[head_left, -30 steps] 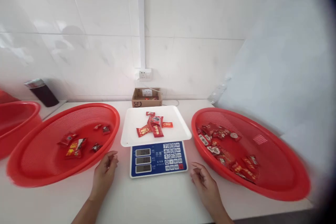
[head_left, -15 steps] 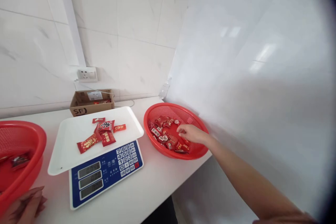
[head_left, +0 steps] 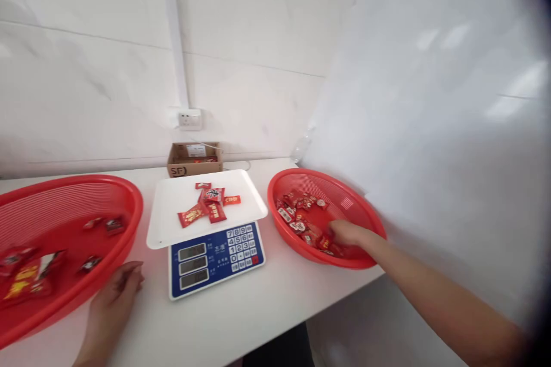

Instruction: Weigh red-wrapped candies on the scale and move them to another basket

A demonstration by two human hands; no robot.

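Observation:
My right hand (head_left: 345, 233) reaches down into the right red plastic basket (head_left: 371, 258), beside several red-wrapped snack packets (head_left: 298, 226). Its fingers point down and are blurred, so whether they grip a packet does not show. My left hand (head_left: 115, 291) rests on the table against the outside of the left red basket (head_left: 136, 206). Its fingers are loosely curled, with a gap to the thumb and nothing visible between. Between the baskets stands a blue-and-white digital scale (head_left: 217, 258). On its white tray (head_left: 166, 206) lies a small cluster of red snack packets (head_left: 209, 203).
A small cardboard box (head_left: 196, 168) with red packets inside stands behind the scale, below a wall socket (head_left: 190, 118). A few packets (head_left: 32, 278) lie in the left basket. The white table (head_left: 258, 309) meets a wall at the back and a pale panel on the right.
The view has turned left, so things appear further right and more of the left basket shows. My right hand has gone lower into the right basket. The packets on the tray look unchanged.

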